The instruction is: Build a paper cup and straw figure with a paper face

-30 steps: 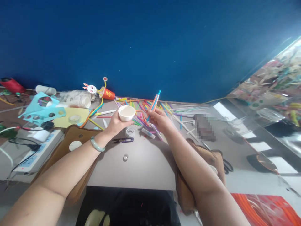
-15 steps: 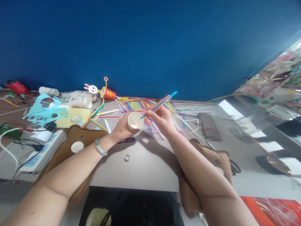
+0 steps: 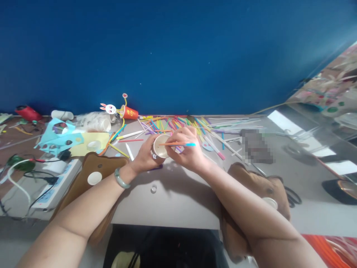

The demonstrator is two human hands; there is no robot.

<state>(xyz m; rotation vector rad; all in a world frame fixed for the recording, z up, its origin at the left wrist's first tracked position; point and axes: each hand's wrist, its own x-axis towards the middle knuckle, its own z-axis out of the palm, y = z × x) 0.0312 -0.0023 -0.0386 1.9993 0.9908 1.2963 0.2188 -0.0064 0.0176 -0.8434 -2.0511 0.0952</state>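
Note:
My left hand [image 3: 146,154] is wrapped round a paper cup [image 3: 161,146], its open mouth facing me. My right hand [image 3: 187,149] pinches thin sticks [image 3: 180,144], orange with a blue end, lying across the right side of the cup's mouth. Whether their left tips reach inside the cup cannot be told. Behind both hands a spread of coloured sticks [image 3: 167,123] covers the back of the table. A small clear ring [image 3: 153,189] lies in front of the cup.
At the back left stands an orange cup [image 3: 129,112] with a rabbit face [image 3: 111,108]. Cut blue paper [image 3: 57,137], a power strip [image 3: 57,184] and brown bags [image 3: 103,163] lie to the left. Another brown bag [image 3: 251,178] sits under my right forearm.
My right hand has moved down and turned, bringing the sticks from a raised slant to nearly level over the cup's mouth. The whole view has shifted slightly.

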